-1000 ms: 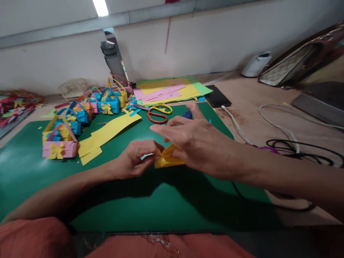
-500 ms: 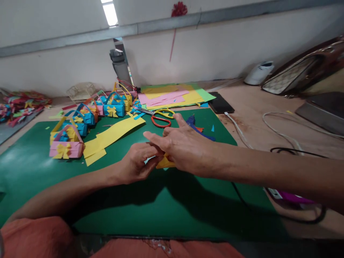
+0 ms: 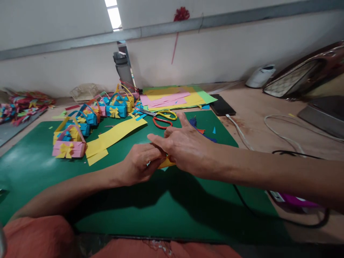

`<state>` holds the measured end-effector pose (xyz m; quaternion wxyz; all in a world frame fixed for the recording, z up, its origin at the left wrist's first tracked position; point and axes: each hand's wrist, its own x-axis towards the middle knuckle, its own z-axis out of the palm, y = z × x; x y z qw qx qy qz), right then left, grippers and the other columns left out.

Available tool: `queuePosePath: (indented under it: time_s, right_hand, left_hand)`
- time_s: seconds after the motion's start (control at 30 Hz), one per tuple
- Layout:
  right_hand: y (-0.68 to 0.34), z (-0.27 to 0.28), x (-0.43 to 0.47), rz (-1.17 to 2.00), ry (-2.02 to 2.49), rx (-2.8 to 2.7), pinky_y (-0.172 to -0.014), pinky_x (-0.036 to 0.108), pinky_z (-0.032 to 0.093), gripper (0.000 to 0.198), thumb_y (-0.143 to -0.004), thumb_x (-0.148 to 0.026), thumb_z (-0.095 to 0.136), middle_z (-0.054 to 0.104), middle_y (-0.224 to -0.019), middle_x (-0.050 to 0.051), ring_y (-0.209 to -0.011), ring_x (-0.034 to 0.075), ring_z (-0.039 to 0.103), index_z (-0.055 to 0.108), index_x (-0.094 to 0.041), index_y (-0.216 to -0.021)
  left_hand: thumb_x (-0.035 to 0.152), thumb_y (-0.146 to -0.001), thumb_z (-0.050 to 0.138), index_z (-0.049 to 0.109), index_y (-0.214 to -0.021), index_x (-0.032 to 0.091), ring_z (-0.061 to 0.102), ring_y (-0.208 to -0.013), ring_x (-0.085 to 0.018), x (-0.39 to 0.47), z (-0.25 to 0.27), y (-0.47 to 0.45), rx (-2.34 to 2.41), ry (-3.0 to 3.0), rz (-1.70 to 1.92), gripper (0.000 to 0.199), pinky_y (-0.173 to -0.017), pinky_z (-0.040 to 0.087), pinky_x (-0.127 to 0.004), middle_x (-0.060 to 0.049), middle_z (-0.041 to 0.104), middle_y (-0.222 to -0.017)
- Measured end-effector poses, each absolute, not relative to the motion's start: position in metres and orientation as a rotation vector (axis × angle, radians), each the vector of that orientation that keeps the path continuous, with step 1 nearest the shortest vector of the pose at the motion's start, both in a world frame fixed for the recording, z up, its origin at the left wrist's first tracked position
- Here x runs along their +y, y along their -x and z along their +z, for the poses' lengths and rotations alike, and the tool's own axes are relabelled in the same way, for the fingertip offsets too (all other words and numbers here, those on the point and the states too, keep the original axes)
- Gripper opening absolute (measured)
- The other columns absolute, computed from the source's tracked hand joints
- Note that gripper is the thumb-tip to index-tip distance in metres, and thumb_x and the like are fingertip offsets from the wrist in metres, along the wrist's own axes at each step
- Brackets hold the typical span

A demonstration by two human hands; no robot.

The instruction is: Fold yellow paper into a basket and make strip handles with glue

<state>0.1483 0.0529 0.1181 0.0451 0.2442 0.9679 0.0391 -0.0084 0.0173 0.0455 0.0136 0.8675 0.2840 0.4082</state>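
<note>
Above the green mat (image 3: 129, 211), my left hand (image 3: 143, 161) and my right hand (image 3: 181, 148) meet over a small yellow-orange folded paper piece (image 3: 168, 163). Only its lower edge shows, with a bit of light blue beneath; my fingers cover the rest. The left hand's fingers are closed in a pinch at the paper's left side. My right hand grips it from the right and above, with the index finger and thumb stretched out and the other fingers curled. Scissors (image 3: 162, 123) with red and yellow handles lie just beyond the hands.
Small paper baskets (image 3: 70, 148) with bows stand in a row at the left. Yellow paper strips (image 3: 115, 134) lie beside them. Coloured sheets (image 3: 174, 98), a black phone (image 3: 222, 104) and a grey bottle (image 3: 123, 68) are at the back. A blue glue gun (image 3: 193, 123) is partly behind my right hand.
The whole view has shifted slightly, so everything appears a little further right and mostly lower. Both hands keep nearly the same hold on the yellow-orange paper.
</note>
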Motion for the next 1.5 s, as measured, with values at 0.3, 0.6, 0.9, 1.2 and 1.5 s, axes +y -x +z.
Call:
queuePosePath:
  time_s: [0.3, 0.6, 0.9, 1.2, 1.5]
  right_hand:
    - [-0.149, 0.119, 0.054, 0.195, -0.700, 2.953, -0.101, 0.057, 0.012, 0.062, -0.062, -0.002, 0.055, 0.066, -0.073, 0.002, -0.087, 0.025, 0.060, 0.048, -0.015, -0.122]
    - [-0.155, 0.133, 0.063, 0.104, -0.878, 2.977, -0.095, 0.052, 0.027, 0.052, -0.063, -0.004, 0.060, 0.067, -0.072, 0.001, -0.079, 0.024, 0.063, 0.056, -0.018, -0.113]
    - [-0.158, 0.136, 0.064, -0.050, -1.101, 2.851, -0.062, 0.030, 0.041, 0.064, -0.066, -0.007, 0.054, 0.067, -0.106, 0.013, -0.093, 0.029, 0.063, 0.049, -0.017, -0.128]
    - [-0.141, 0.133, 0.059, 0.080, -1.069, 2.788, -0.065, 0.033, 0.037, 0.038, -0.071, -0.018, 0.057, 0.068, -0.076, 0.011, -0.082, 0.029, 0.062, 0.058, -0.014, -0.109]
    - [-0.130, 0.126, 0.053, 0.099, -0.953, 2.773, -0.086, 0.043, 0.031, 0.047, -0.066, -0.013, 0.061, 0.066, -0.070, 0.006, -0.081, 0.028, 0.062, 0.052, -0.012, -0.112]
  left_hand:
    - [0.008, -0.084, 0.048, 0.054, -0.080, 0.015, 0.055, -0.058, -0.009, 0.021, 0.044, 0.010, 0.809, -2.701, 1.329, 0.010, -0.055, 0.044, -0.019, -0.002, 0.062, -0.065]
    - [0.011, -0.085, 0.050, 0.053, -0.074, 0.015, 0.051, -0.061, -0.007, 0.030, 0.053, 0.021, 0.768, -2.296, 1.076, 0.012, -0.058, 0.041, -0.016, 0.000, 0.058, -0.068]
    - [0.036, -0.083, 0.055, 0.054, -0.070, 0.013, 0.039, -0.056, -0.008, 0.036, 0.044, 0.025, 0.868, -1.815, 0.867, 0.027, -0.053, 0.033, -0.019, 0.002, 0.047, -0.063]
    - [0.039, -0.071, 0.063, 0.058, -0.073, 0.012, 0.040, -0.055, -0.007, 0.032, 0.056, 0.011, 1.066, -1.535, 0.656, 0.027, -0.049, 0.029, -0.018, 0.003, 0.049, -0.061]
    - [0.011, -0.060, 0.050, 0.051, -0.059, 0.014, 0.035, -0.047, -0.005, 0.036, 0.053, 0.009, 1.189, -1.669, 0.629, 0.003, -0.044, 0.025, -0.018, 0.007, 0.045, -0.053]
